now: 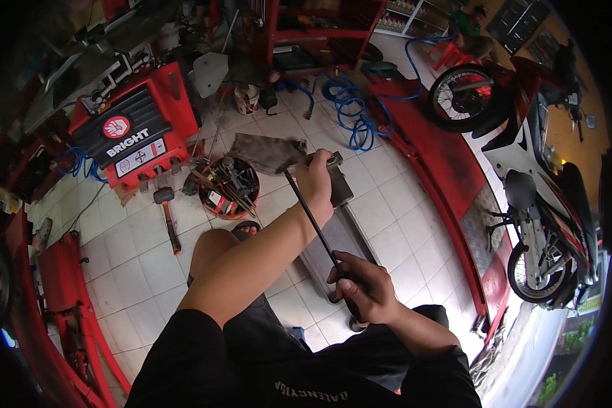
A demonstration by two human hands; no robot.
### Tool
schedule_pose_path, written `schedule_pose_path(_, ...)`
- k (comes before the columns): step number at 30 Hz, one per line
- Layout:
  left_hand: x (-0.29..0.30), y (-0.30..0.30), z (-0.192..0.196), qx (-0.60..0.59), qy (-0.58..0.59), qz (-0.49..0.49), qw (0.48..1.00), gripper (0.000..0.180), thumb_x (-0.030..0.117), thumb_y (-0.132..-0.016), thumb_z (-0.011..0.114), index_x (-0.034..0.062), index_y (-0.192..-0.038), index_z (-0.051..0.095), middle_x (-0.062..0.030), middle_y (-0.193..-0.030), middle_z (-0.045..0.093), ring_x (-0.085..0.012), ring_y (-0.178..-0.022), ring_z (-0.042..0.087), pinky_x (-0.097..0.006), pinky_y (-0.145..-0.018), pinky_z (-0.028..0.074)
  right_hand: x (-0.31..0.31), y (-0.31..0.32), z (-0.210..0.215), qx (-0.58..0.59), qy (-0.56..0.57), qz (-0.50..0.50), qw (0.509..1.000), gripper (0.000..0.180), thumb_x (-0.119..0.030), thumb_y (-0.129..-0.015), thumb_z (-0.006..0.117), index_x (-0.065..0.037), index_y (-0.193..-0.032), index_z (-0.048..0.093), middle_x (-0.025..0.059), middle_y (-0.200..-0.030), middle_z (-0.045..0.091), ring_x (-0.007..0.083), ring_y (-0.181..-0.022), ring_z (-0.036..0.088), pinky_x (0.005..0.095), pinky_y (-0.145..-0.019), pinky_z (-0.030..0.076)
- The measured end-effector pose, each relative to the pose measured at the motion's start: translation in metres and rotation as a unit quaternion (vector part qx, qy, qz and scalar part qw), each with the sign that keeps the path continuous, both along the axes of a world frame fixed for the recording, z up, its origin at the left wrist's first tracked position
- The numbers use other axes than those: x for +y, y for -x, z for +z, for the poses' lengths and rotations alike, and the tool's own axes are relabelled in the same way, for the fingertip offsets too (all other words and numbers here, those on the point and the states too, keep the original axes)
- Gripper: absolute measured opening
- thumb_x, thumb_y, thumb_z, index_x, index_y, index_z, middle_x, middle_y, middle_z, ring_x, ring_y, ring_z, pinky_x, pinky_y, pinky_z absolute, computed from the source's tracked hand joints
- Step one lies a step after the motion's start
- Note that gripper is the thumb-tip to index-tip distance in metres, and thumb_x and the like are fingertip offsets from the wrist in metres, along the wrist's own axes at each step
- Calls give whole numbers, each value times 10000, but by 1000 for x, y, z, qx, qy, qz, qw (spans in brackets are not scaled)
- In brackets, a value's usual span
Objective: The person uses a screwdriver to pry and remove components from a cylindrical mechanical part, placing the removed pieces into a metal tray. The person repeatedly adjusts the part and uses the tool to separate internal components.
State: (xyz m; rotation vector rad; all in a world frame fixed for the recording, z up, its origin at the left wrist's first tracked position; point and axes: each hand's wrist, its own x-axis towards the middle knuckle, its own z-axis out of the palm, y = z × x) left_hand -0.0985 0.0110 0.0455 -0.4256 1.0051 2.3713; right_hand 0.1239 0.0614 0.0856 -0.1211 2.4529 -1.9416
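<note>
A long thin black rod [311,216] slants across the middle, passing in front of my left forearm. Its lower part lies between the thumb and fingers of my right hand [367,289], which is closed round it. Beyond the rod's middle, my left hand [315,178] is closed at the far end of a long grey bench-like piece [347,228]. A small metal part [334,160] pokes out beside its fingers, above a dark block [341,189]. What the left fingers wrap round is mostly hidden by the hand. The rod's upper end lies just left of that hand.
A red bowl of tools [231,190] and a hammer [166,217] lie on the tiled floor at left, near a red machine [139,129]. A dirty cloth [265,153] lies ahead. Right are a red lift platform [442,163], blue hose [353,112] and a motorcycle [544,204].
</note>
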Motion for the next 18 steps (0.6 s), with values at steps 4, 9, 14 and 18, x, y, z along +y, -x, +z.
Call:
schedule_pose_path(4,6,-10,3,26,11,14,1000,225,226,-877,633,76,-1032,571,-77,-901,613,-237,-676,630,-383,-605,525,0,1,-6,14,24,5,1000,469,-89,-1028,580,69,-1452,456,141,-1010,690,134,-723,613,280,-700,530)
schedule_pose_path(9,21,-34,-21,109,63,-6,992,250,202,-874,652,53,-1054,564,-93,-922,613,-221,-668,627,-362,-600,523,-9,16,2,-57,295,48,953,534,-184,-1046,545,49,-1496,379,205,-1028,631,216,-680,631,312,-600,518)
schedule_pose_path(14,56,-76,-62,181,160,-66,968,332,210,-826,707,-35,-1023,599,-127,-862,652,-213,-708,632,-356,-664,508,-30,45,5,-157,559,122,805,623,-218,-1015,581,3,-1542,333,188,-1044,574,240,-633,593,347,-559,493)
schedule_pose_path(18,69,-98,-83,159,209,-163,951,359,251,-835,702,-2,-1073,610,-129,-863,649,-236,-691,641,-349,-651,511,-20,81,-14,-184,642,175,723,660,-219,-998,585,-3,-1558,310,174,-1022,534,214,-619,553,338,-536,464)
